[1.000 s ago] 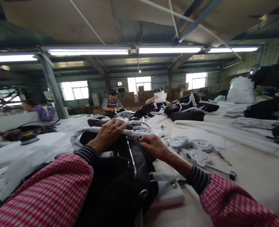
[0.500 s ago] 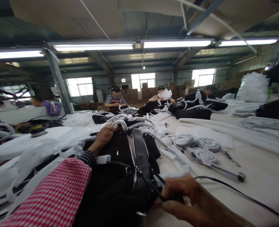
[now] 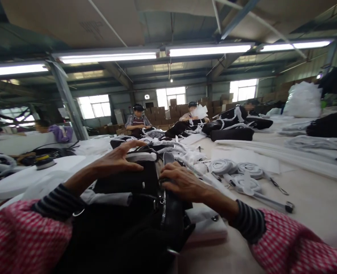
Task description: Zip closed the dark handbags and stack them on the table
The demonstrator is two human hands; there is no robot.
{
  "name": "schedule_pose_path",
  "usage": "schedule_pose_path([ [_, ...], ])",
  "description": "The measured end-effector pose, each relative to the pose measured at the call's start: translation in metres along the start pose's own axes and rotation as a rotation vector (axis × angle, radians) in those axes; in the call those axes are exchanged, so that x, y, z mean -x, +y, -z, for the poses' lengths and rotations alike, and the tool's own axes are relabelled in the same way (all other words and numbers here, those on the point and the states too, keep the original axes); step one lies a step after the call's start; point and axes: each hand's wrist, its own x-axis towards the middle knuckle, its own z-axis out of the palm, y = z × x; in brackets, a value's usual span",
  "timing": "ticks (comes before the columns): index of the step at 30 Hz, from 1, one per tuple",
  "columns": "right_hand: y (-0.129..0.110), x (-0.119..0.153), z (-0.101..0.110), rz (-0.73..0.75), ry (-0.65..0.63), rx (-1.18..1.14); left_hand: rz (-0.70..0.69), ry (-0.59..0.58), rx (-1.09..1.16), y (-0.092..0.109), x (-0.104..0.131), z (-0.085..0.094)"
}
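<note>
A black bag (image 3: 123, 220) with silver zips and rings lies in front of me. My left hand (image 3: 118, 160) is at the bag's far left part, thumb and fingers spread around a white-wrapped handle (image 3: 141, 156). On the bag's right side, my right hand (image 3: 180, 180) has its fingers curled over the zipped edge, pressing or holding black material near the zip (image 3: 163, 209). A rolled white wrapping (image 3: 111, 198) crosses the bag below my left wrist. White sheets (image 3: 207, 224) lie beside the bag at the right.
Coiled wrapped straps (image 3: 247, 177) and a metal clip (image 3: 279, 187) lie on the table (image 3: 305, 220) at the right. A tape roll (image 3: 45, 161) sits at the left. People (image 3: 138, 121) work beyond black bags (image 3: 231, 134).
My left hand has opened around the handle. My right hand has moved up and left from the black strap at the table's near side onto the bag. White sheets now show beside the bag.
</note>
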Motion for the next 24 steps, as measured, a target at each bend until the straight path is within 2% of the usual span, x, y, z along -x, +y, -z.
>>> schedule_pose_path([
  [3, -0.007, -0.002, -0.025, 0.137, -0.056, 0.187, -0.33, -0.012, -0.291, 0.036, 0.003, -0.019],
  [5, -0.011, 0.002, -0.031, 0.218, -0.064, 0.243, -0.482, -0.127, -0.441, 0.047, 0.002, -0.038],
  [8, -0.01, 0.009, -0.028, 0.234, -0.122, 0.282, -0.495, -0.307, -0.585, 0.039, -0.002, -0.06],
  [10, -0.007, 0.012, -0.024, 0.217, -0.15, 0.283, -0.523, -0.325, -0.596, 0.025, -0.001, -0.068],
  [12, -0.005, 0.014, -0.021, 0.222, -0.146, 0.281, -0.579, -0.29, -0.561, 0.012, 0.003, -0.071],
  [15, -0.005, 0.018, -0.017, 0.24, -0.146, 0.301, -0.568, -0.239, -0.51, 0.003, 0.011, -0.069],
  [18, -0.006, 0.02, -0.014, 0.27, -0.202, 0.34, -0.507, -0.207, -0.47, -0.002, 0.017, -0.057],
  [21, -0.002, 0.018, -0.013, 0.334, -0.227, 0.39, -0.375, -0.157, -0.449, -0.01, 0.025, -0.043],
  [24, 0.007, 0.01, -0.013, 0.388, -0.204, 0.401, -0.246, -0.146, -0.492, -0.021, 0.03, -0.046],
])
